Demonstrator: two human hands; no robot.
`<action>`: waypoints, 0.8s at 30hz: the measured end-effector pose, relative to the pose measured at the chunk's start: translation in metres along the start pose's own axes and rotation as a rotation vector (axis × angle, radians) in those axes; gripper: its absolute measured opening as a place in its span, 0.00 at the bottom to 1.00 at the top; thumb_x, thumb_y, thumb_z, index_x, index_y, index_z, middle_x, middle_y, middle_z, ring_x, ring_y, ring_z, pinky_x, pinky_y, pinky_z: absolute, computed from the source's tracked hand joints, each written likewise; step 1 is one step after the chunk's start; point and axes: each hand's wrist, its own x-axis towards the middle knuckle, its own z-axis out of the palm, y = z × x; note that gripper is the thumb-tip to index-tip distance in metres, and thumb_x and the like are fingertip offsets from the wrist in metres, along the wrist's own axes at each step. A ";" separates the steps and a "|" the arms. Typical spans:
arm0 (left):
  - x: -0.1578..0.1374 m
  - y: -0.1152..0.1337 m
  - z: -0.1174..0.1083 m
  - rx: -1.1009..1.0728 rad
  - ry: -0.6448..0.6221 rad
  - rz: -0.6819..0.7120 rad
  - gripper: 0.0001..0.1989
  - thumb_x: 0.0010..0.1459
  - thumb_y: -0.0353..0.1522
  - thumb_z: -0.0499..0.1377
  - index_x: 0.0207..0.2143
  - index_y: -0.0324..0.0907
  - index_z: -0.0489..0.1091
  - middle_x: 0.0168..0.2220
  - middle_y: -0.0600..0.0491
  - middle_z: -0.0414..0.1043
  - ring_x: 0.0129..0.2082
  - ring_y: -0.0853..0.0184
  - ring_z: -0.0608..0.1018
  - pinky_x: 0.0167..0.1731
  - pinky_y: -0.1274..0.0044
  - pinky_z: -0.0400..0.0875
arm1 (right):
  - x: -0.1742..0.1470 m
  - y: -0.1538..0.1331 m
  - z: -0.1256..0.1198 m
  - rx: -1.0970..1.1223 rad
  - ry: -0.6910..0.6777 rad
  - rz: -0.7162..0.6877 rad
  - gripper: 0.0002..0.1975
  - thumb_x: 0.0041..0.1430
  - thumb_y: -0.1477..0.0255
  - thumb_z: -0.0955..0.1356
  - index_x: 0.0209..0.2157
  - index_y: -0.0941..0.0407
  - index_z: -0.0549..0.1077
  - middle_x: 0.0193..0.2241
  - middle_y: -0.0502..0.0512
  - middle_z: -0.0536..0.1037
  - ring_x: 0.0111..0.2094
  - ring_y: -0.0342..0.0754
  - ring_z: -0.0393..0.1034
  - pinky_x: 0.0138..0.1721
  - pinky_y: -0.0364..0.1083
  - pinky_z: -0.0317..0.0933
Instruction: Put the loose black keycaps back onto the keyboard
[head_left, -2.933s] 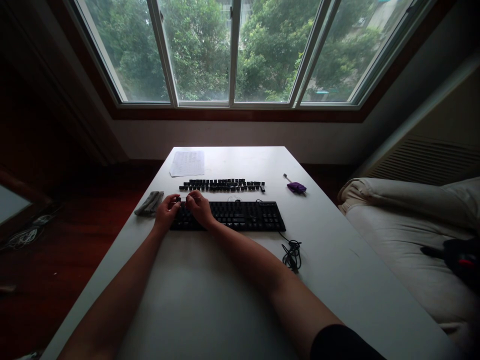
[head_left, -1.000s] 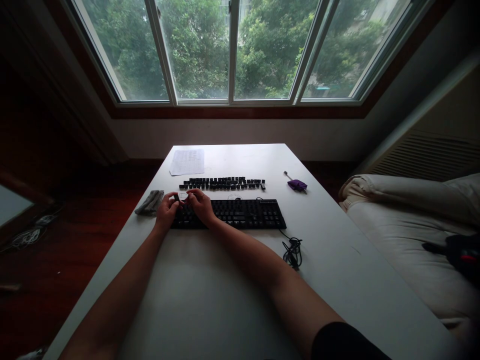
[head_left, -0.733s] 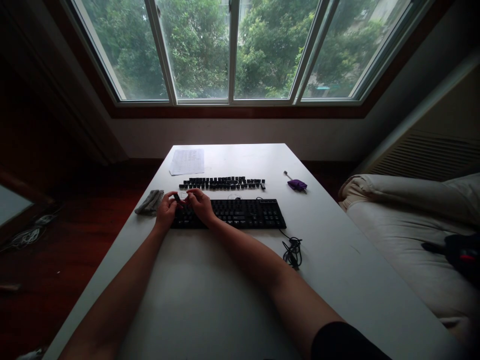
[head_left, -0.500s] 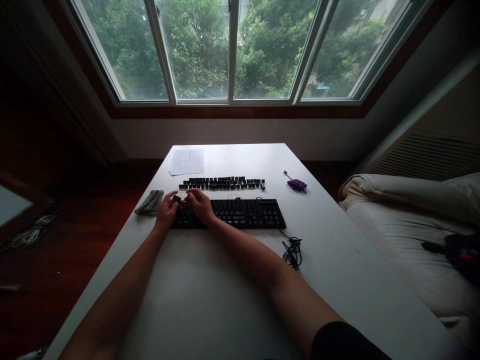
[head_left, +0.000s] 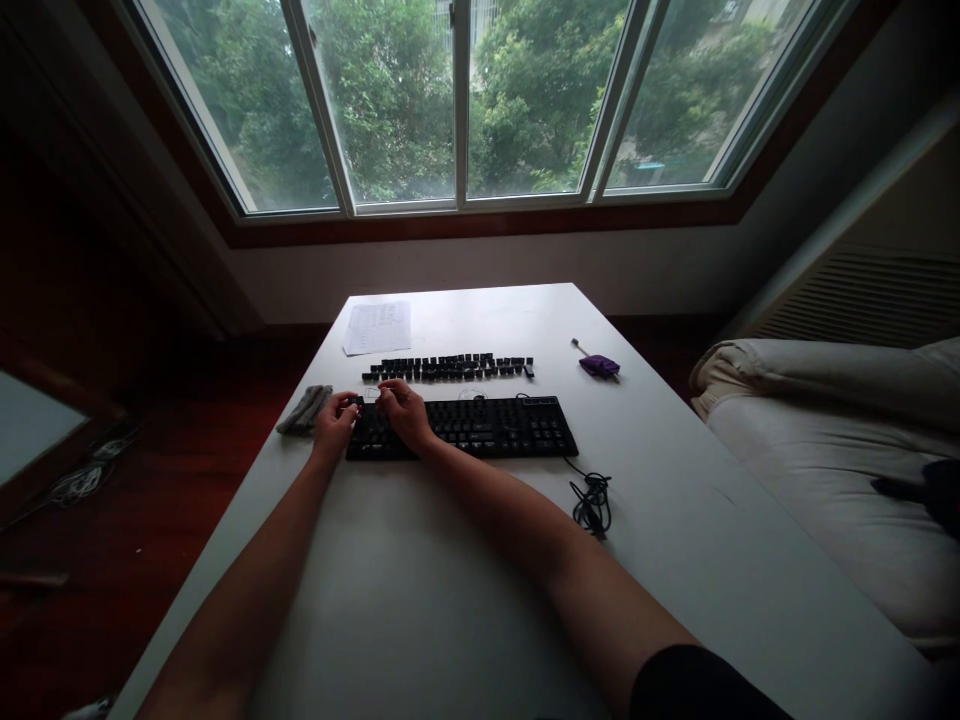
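Curling left hand (head_left: 335, 422): stood over the keyboard's far left corner, thumb and fingers bent close together; a small dark piece perhaps sat between the tips, but I could not tell whether they pinched it.
Right hand (head_left: 406, 412): reached across that same corner beside the left, palm down, thumb and forefinger drawn near each other; whatever lay between them was too small to make out.
Keyboard (head_left: 487, 428): lay flat under both hands and stretched away to their right, probably set squarely before the person so both could meet over one spot.
Black keycaps (head_left: 450, 370): stood in rows just beyond the hands, likely lined up so their order was not lost.
Grey cloth (head_left: 306, 411): lay folded just left of the left hand, apparently kept within easy reach.
Cable (head_left: 592, 503): lay bundled to the right of the hands and nearer the body, presumably gathered to stay out of the way.
Purple bundle (head_left: 600, 367): rested farther out, well right of the hands.
Paper (head_left: 379, 328): lay beyond the keycaps, near the far edge of the white table (head_left: 420, 580).
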 end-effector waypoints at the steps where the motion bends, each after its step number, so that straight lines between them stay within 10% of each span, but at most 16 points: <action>1: 0.004 -0.002 -0.001 -0.018 -0.007 -0.021 0.18 0.53 0.37 0.60 0.47 0.41 0.73 0.37 0.50 0.76 0.31 0.66 0.78 0.31 0.76 0.73 | 0.000 0.000 0.000 -0.002 0.002 -0.001 0.13 0.64 0.60 0.63 0.42 0.52 0.75 0.27 0.48 0.77 0.29 0.45 0.73 0.32 0.42 0.68; 10: 0.054 -0.012 -0.005 0.404 -0.157 -0.049 0.16 0.53 0.41 0.60 0.40 0.42 0.77 0.35 0.48 0.79 0.34 0.61 0.79 0.34 0.74 0.72 | 0.000 0.001 0.000 -0.034 0.014 0.006 0.13 0.64 0.60 0.63 0.42 0.52 0.75 0.26 0.48 0.77 0.27 0.44 0.72 0.32 0.42 0.68; 24: 0.070 -0.016 0.012 0.775 -0.023 0.030 0.18 0.62 0.43 0.54 0.46 0.46 0.78 0.43 0.46 0.78 0.39 0.58 0.78 0.40 0.72 0.68 | 0.000 0.000 0.000 -0.036 0.023 0.020 0.14 0.64 0.60 0.63 0.42 0.52 0.75 0.26 0.48 0.77 0.29 0.45 0.73 0.33 0.42 0.67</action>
